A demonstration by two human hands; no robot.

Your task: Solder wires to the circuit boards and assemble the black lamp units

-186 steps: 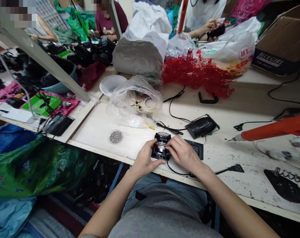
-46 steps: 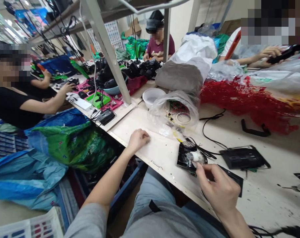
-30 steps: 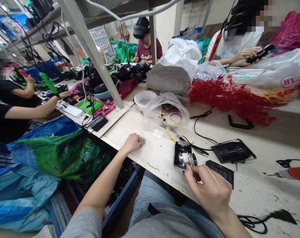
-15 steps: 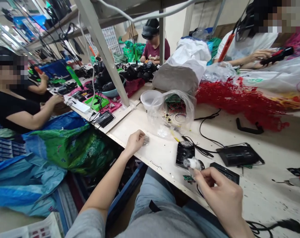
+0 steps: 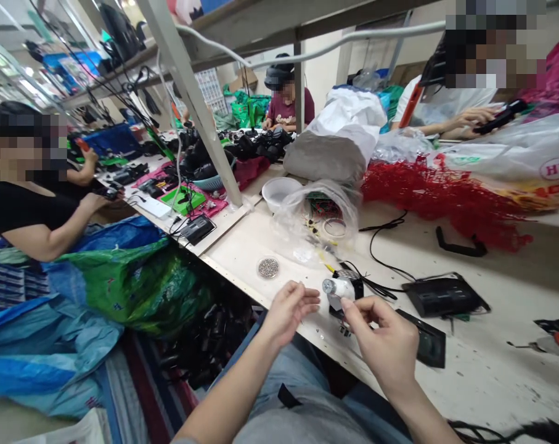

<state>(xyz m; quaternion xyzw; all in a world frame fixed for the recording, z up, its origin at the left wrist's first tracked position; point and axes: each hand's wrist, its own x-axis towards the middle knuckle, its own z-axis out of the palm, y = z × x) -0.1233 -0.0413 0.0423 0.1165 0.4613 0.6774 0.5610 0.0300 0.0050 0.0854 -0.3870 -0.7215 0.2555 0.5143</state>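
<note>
Hands have drawn closer over the pale bench, shelf beyond.

It's a busy assembly workshop here, co-workers seated along long benches, black parts heaped up, a dish of tiny metal pieces out front.

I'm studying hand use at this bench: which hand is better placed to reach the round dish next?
Probably the left hand: it is nearer the round dish and looks loosely open. The right hand is farther off, pinching a white-and-silver part.
</note>
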